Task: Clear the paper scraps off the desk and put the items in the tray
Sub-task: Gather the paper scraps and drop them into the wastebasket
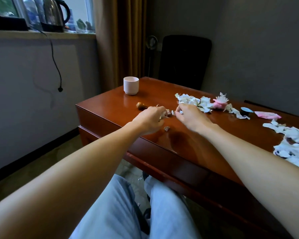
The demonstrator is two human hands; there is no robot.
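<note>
Scraps (162, 116) half-hidden in left hand (149, 119), pile (293, 145) cropped

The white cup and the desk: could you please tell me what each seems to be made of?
White cup: likely ceramic, though matte plastic is possible; ribbed wall, smooth pale surface. Desk: looks like wood or veneer under glossy reddish-brown lacquer; its top shows bright, mirror-like reflections.

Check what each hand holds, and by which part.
The left hand bunches small scraps in its curled fingers. The right hand pinches one scrap at its fingertips; which part cannot be told.
</note>
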